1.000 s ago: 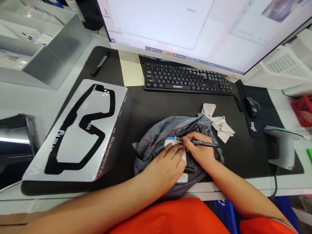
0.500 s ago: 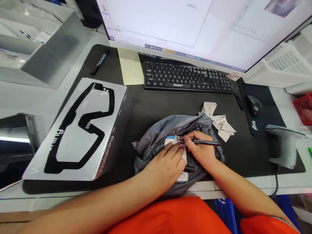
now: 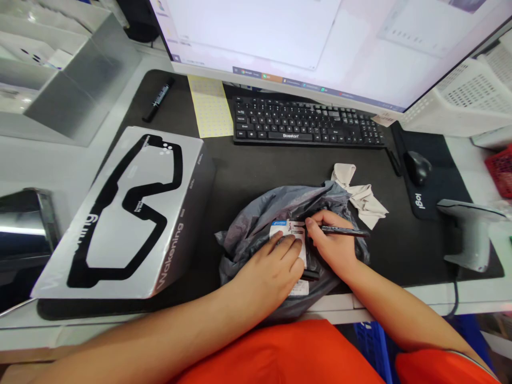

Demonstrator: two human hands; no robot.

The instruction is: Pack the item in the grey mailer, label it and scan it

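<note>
White worktop and black desk mat fill the head view, with a lit monitor along the far edge, its screen text too small to read. Below it sits a keyboard marked "Bosston", beside a yellow sheet. A capped marker lies near the mat's far left corner. Toward the near left corner stands a grey box reading "Wakening" along its side. At the right, a mouse rests on a mouse pad printed "logi".

At the middle of the near edge lies a grey plastic bag, bearing a white label with a blue corner; dark strokes show on the label, none of them legible. The left hand rests flat across the label; a black stub pokes out beneath it, and whether the fingers grip it cannot be told. The right hand pinches a black pen at the label's right edge; the pale lettering on its barrel is unreadable.
</note>
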